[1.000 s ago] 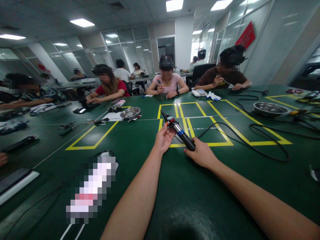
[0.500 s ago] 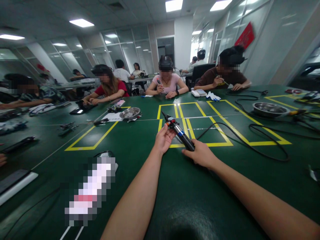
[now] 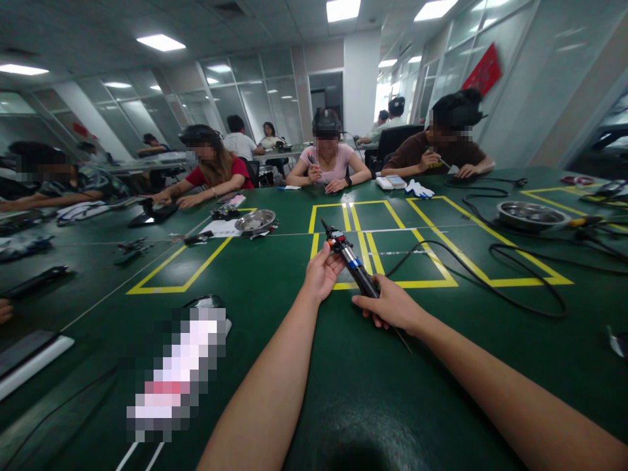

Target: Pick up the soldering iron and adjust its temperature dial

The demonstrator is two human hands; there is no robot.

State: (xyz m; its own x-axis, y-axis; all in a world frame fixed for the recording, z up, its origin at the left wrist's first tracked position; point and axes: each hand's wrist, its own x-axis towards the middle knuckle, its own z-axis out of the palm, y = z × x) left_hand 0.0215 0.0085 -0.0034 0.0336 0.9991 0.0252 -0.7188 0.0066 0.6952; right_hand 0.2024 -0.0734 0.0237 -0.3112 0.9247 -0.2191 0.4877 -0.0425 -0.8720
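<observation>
Both hands are on a dark tool (image 3: 355,264) with a silver section and a blue band, held aslant above the middle of the green surface (image 3: 353,379), out from its near edge. The right hand (image 3: 391,304) grasps the rear end of its black handle, and a thin dark rod (image 3: 405,341) pokes out below that hand. The left hand (image 3: 322,273), palm turned up, grips the front end between thumb and fingers, beside small red and orange parts. Yellow tape (image 3: 422,284) marks out frames beneath. A metal bowl (image 3: 255,222) sits left of the tool, another bowl (image 3: 532,216) toward the right edge, near a looping black cable (image 3: 520,252). White gloves (image 3: 419,190) lie by the far edge, where co-workers sit. A pixelated device (image 3: 181,366) lies toward the near left corner.
</observation>
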